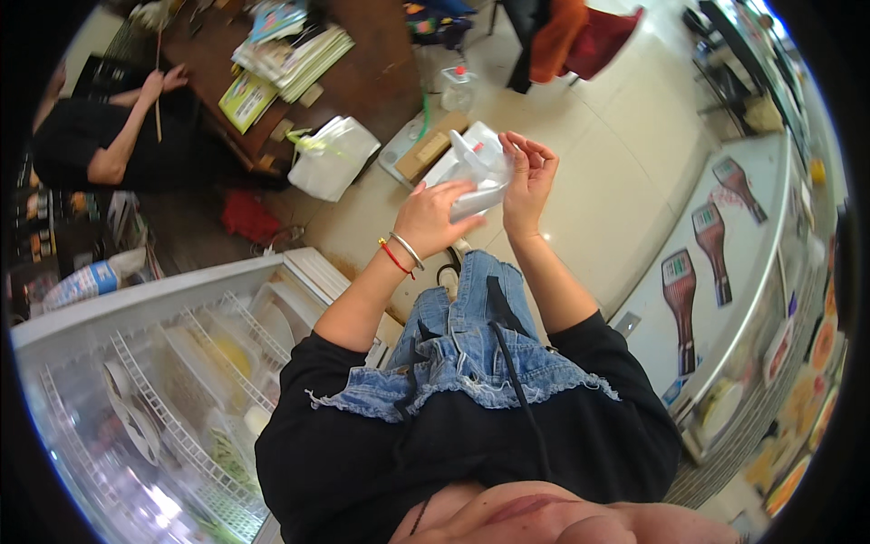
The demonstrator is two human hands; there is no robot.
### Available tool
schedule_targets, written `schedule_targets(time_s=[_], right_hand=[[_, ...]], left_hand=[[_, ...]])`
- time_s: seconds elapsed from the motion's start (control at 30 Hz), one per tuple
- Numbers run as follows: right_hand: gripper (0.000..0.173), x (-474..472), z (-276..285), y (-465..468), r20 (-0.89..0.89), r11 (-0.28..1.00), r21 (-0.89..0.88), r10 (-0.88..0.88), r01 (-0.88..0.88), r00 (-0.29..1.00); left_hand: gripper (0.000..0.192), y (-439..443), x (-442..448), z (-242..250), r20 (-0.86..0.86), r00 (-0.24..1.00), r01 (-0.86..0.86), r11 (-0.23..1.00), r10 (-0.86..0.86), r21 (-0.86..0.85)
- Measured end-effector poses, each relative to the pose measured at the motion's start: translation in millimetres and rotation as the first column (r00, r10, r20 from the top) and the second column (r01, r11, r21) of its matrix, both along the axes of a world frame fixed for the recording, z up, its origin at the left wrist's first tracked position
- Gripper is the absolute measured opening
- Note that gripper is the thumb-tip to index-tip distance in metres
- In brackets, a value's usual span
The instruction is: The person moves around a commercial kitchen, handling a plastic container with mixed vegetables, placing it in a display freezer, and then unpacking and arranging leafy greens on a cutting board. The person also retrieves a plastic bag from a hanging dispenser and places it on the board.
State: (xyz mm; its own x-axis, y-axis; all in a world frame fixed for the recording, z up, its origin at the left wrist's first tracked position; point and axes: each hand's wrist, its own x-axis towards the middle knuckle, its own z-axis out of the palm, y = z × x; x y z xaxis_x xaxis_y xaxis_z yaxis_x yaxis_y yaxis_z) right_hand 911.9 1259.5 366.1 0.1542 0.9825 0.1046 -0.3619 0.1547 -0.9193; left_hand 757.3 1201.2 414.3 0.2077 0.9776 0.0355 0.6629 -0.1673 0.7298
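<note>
A clear plastic bag (484, 180) is between my two hands, in front of my body. My right hand (530, 180) pinches its upper right edge between thumb and curled fingers. At the bag's left side, my left hand (431, 214) has its fingers and thumb around the film; the fingertips are slightly blurred. A silver bangle (406, 251) and a red cord bracelet (396, 262) circle my left wrist. What the bag may contain is hard to make out.
At left stands a glass-topped display fridge (156, 289); at right, a chest freezer (639, 299). White plastic bags (333, 160) hang by a wooden table (380, 75) with stacked booklets (299, 64). A cardboard box (431, 148) and plastic jug (459, 90) sit beyond my hands. A person (115, 146) is at the table.
</note>
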Motion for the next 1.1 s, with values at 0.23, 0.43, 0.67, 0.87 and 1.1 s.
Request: schedule_targets(time_s=[0.23,0.43,0.67,0.87,1.1], right_hand=[[0.039,182,82,-13,0.355,0.997,0.076,-0.010,-0.018,0.935],[0.079,356,95,-22,0.167,0.795,-0.405,0.550,-0.451,0.819],[0.062,562,101,-108,0.213,0.928,-0.287,0.305,-0.239,0.928],[0.049,657,108,-130,0.122,0.876,-0.480,0.124,-0.051,0.985],[0.060,757,91,-165,-0.145,0.923,-0.345,-0.232,0.171,0.962]], left_hand=[[0.016,69,93,65,0.278,0.878,0.436,0.891,-0.390,-0.127],[0.051,132,256,130,0.505,0.686,0.721,0.585,-0.524,-0.372],[0.063,149,489,105,0.659,0.402,0.911,0.352,-0.635,-0.217],[0.068,143,655,116,0.817,0.242,0.964,0.031,-0.523,-0.265],[0.076,167,834,93,0.605,0.066,0.983,-0.052,-0.794,-0.176]])
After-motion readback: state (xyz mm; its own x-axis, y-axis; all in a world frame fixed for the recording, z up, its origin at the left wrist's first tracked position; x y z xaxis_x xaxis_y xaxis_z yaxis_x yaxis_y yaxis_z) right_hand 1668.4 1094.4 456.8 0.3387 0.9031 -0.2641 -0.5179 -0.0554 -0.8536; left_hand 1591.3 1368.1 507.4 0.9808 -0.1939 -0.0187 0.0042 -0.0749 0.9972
